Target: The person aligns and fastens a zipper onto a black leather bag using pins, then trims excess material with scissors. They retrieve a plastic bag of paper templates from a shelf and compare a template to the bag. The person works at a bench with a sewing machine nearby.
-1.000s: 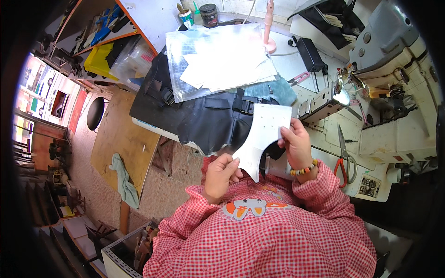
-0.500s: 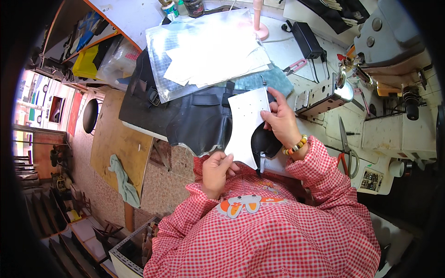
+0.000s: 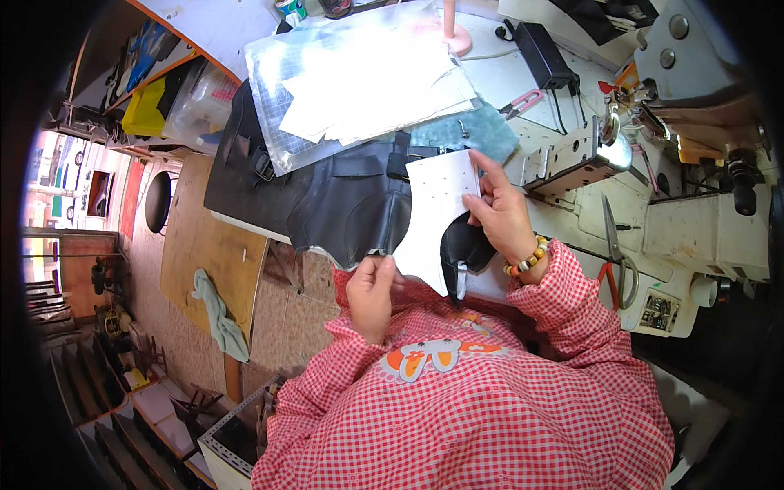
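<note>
A white pattern piece (image 3: pixel 437 204) with curved sides and small holes lies tilted over a black leather piece (image 3: pixel 347 204). My right hand (image 3: pixel 500 214) is closed on its upper right edge, thumb on top and a finger stretched along the rim. My left hand (image 3: pixel 374 294) is closed in a pinch at its lower left corner, beside the leather's edge; the fingertips are partly hidden. Straps with a buckle (image 3: pixel 400 166) cross the leather behind the pattern. A black part (image 3: pixel 469 247) shows beyond the pattern's curved right side, near my right wrist.
White sheets (image 3: pixel 371 82) and a clear gridded sheet (image 3: pixel 273 135) cover the table's back. Pink-handled snips (image 3: pixel 523 104) lie beside a blue-green cloth (image 3: pixel 490 135). A sewing machine (image 3: pixel 576 155) stands right, with large scissors (image 3: pixel 612 269) in front. A wooden board (image 3: pixel 204 245) holds a rag (image 3: pixel 214 314).
My left hand has shifted slightly left and up along the leather's edge. The pattern's lower end has moved a little left. My right hand keeps its hold; the whole view has shifted slightly.
</note>
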### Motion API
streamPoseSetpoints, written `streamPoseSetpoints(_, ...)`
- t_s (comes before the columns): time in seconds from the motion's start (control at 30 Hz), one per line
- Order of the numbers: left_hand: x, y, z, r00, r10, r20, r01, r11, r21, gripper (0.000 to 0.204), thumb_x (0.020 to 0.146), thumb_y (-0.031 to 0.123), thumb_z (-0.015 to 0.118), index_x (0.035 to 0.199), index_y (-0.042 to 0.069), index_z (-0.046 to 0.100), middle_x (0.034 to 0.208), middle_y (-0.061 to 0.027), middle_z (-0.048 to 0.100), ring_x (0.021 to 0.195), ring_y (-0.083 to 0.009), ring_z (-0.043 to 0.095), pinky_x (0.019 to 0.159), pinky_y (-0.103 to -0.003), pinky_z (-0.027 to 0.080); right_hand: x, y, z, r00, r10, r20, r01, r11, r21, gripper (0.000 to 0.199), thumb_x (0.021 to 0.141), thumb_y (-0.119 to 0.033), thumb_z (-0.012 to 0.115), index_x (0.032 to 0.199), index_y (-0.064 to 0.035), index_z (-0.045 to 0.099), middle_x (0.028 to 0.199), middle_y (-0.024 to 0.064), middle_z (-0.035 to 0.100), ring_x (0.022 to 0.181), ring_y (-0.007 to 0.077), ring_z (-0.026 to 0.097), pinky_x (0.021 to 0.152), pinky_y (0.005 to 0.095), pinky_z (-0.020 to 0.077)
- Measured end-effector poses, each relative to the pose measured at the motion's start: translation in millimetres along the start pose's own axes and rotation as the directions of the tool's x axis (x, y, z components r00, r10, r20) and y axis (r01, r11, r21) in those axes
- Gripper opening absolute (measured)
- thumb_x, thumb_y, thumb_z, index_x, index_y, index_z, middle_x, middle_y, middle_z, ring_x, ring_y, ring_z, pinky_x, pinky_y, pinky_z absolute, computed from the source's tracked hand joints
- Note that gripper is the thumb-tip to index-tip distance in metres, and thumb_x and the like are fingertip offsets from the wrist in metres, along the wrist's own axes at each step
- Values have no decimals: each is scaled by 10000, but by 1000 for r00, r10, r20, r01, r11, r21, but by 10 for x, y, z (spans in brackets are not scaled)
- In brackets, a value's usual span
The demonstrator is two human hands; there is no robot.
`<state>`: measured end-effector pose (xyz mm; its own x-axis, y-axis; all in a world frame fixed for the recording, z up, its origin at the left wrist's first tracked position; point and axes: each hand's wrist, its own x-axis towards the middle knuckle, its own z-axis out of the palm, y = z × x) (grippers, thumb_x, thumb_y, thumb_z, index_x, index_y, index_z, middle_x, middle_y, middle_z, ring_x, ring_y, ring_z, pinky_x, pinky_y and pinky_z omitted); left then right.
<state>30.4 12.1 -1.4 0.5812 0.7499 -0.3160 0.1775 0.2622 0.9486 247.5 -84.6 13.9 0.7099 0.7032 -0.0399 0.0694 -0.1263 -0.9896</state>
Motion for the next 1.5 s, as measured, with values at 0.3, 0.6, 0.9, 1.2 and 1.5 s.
streamPoseSetpoints(0.3,218,260,15,967,193,-165,-208,975,-79,375,896,82,679,1151,12,413,1047,-96,568,908,-130,557,841,-274,467,3,22,96,1000,-21,-2,20,981,-191,605,865,-36,630,1434,-115,438,853,127,645,594,190,623,552,306,506)
streamPoseSetpoints(0.6,495,183,74,895,324,-307,-322,945,61,425,849,31,706,1133,10,392,886,-63,597,702,-91,553,657,-227,454,-4,20,95,1000,12,21,-7,981,-193,617,882,4,621,1453,-100,413,870,15,519,642,58,536,536,209,487)
streamPoseSetpoints(0.9,372,-19,121,821,408,-400,-334,911,243,412,833,56,733,1080,-17,411,814,-82,590,666,-119,567,606,-249,461,-2,165,106,998,45,-32,-49,988,-148,610,847,-29,647,1420,-79,447,1005,164,672,786,214,663,695,301,519)
streamPoseSetpoints(1.2,414,-192,97,752,462,-470,-352,884,307,506,782,30,766,1134,-14,405,863,-74,546,755,-127,555,674,-264,461,-23,171,100,1000,13,-21,-17,981,-191,605,861,-19,627,1431,-66,429,1113,194,673,795,199,674,708,286,529)
streamPoseSetpoints(1.5,657,-116,-90,292,956,35,-266,46,963,441,840,276,734,1217,106,581,1346,-161,518,1322,-332,422,1162,-568,143,-25,103,145,999,21,-31,-25,989,-143,597,877,-7,607,1439,-47,411,1066,148,682,685,126,633,594,258,520)
